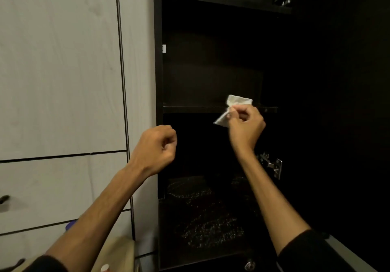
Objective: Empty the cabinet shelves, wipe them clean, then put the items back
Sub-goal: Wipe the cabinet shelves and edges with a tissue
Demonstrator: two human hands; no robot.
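The right hand (244, 128) pinches a crumpled white cloth (236, 102) between thumb and curled fingers, at the front edge of the dark wooden cabinet shelf (194, 109). The left hand (157, 148) hangs loosely curled, holding nothing.

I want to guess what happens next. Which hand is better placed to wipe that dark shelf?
The right hand. It already pinches the white cloth right at the front edge of the shelf. The left hand hangs lower, loosely curled and holding nothing, near the cabinet's left side.
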